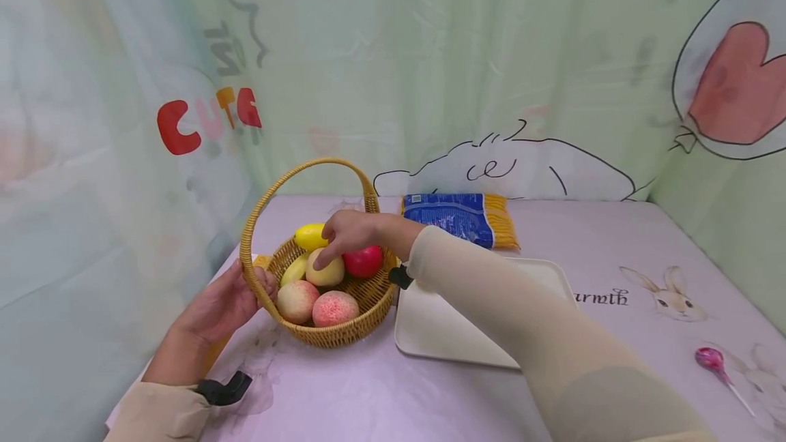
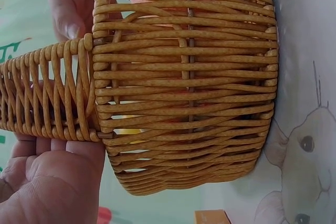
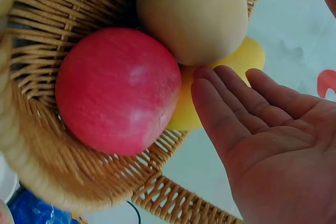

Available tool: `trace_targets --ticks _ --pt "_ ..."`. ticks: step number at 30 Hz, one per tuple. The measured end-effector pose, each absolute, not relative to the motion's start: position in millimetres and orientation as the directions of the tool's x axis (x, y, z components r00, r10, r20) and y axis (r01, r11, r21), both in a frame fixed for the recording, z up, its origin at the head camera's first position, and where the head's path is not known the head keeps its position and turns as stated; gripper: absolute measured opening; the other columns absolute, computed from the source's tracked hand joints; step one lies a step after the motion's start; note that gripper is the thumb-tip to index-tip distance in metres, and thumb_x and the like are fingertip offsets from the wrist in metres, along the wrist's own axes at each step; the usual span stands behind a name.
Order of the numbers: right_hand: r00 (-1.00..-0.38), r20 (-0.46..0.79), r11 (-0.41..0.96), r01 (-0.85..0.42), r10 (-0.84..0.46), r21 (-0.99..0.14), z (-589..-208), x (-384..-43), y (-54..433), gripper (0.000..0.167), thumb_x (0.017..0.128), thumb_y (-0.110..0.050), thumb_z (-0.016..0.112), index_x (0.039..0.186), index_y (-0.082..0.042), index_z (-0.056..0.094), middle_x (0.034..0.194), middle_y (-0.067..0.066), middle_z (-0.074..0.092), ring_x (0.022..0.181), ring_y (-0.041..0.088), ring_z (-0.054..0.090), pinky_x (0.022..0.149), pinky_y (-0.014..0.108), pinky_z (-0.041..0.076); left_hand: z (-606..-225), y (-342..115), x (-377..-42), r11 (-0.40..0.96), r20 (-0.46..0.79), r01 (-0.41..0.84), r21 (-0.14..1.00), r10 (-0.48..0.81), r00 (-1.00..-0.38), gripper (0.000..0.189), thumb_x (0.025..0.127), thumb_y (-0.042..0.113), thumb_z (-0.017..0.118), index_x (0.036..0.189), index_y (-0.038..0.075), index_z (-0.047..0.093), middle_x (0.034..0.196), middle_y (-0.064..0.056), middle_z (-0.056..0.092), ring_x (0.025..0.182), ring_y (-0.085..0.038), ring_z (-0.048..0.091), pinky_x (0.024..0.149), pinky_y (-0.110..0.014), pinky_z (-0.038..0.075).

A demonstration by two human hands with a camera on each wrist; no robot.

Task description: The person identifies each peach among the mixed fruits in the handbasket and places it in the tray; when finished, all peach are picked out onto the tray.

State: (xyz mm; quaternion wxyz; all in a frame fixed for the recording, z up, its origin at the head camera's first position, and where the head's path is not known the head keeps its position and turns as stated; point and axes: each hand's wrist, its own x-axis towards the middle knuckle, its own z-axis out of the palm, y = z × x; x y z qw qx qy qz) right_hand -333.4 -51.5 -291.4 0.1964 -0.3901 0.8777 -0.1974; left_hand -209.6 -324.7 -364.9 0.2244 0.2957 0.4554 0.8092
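Two hands at a basket of fruit. The basket [image 1: 328, 337] stands upright on the desk [image 1: 344, 394], toward its left edge, its handle [image 1: 247, 244] arching over the load. The left hand [image 1: 228, 300] is curled round the handle's left foot, where it meets the rim; a hold so low probably serves to steady the basket against tipping.

The right hand [image 1: 353, 229] reaches over the right rim, thumb and fingers spread wide and, as far as can be judged, holding nothing. Its thumb lies over the pale fruit [image 1: 329, 276] and its fingers near the upper yellow fruit [image 1: 310, 237]; whether either is touched cannot be told.

The apple [image 1: 364, 262] lies to the right of the pale fruit, the lower yellow fruit [image 1: 296, 269] to its left. Along the near rim sit the blush peach [image 1: 297, 301] and the pink peach [image 1: 336, 310], side by side; the sloping wall likely keeps them from rolling.

The tray [image 1: 454, 336] lies flat just right of the basket, within easy reach. A blue pack [image 1: 451, 215] rests near the desk's back edge, a lollipop [image 1: 710, 359] toward the near right corner.
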Motion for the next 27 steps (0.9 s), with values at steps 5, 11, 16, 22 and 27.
trace_targets --ticks 5,11,16,22,27 --pt "-0.608 -0.193 0.611 -0.619 -0.771 -0.493 -295 -334 -56 0.076 0.088 -0.051 0.076 0.142 -0.001 0.06 0.14 0.012 0.063 0.124 0.023 0.057 0.111 0.036 0.046 -367 -324 -209 -0.484 0.278 -0.083 0.871 0.626 -0.728 0.04 0.115 0.029 0.021 0.124 0.009 0.055 0.116 -0.008 0.066 0.11 -0.019 0.062 0.103 -0.028 0.05" --pt "-0.614 -0.177 0.613 -0.631 -0.77 -0.475 -297 -336 -58 0.067 0.089 -0.049 0.076 0.135 -0.002 0.065 0.132 0.011 0.067 0.115 0.021 0.058 0.103 0.033 0.048 -366 -324 -211 -0.489 0.293 -0.085 0.868 0.643 -0.708 0.047 0.115 0.029 0.018 0.122 0.006 0.059 0.117 -0.009 0.065 0.111 -0.02 0.061 0.104 -0.028 0.05" --pt "-0.621 -0.187 0.624 -0.622 -0.761 -0.473 -297 -337 -58 0.06 0.088 -0.047 0.078 0.127 -0.002 0.07 0.115 0.006 0.068 0.104 0.019 0.057 0.093 0.027 0.049 -366 -324 -214 -0.492 0.325 -0.075 0.867 0.673 -0.664 0.055 0.115 0.03 0.015 0.121 0.003 0.062 0.119 -0.01 0.065 0.113 -0.021 0.059 0.106 -0.028 0.049" --pt "-0.592 -0.197 0.61 -0.66 -0.781 -0.439 -297 -336 -60 0.036 0.088 -0.045 0.078 0.087 -0.009 0.071 0.076 -0.001 0.055 0.082 0.015 0.05 0.071 0.024 0.041 -366 -324 -215 -0.503 0.344 -0.066 0.862 0.676 -0.652 0.055 0.115 0.029 0.014 0.123 0.002 0.061 0.12 -0.01 0.063 0.112 -0.022 0.057 0.105 -0.028 0.048" --pt "-0.591 -0.206 0.617 -0.673 -0.78 -0.408 -299 -336 -65 0.036 0.087 -0.043 0.08 0.071 -0.015 0.064 0.064 -0.006 0.046 0.073 0.013 0.047 0.065 0.022 0.038 -367 -324 -214 -0.514 0.33 -0.083 0.854 0.658 -0.677 0.051 0.115 0.03 0.019 0.121 0.003 0.062 0.119 -0.011 0.064 0.111 -0.022 0.058 0.104 -0.028 0.049"
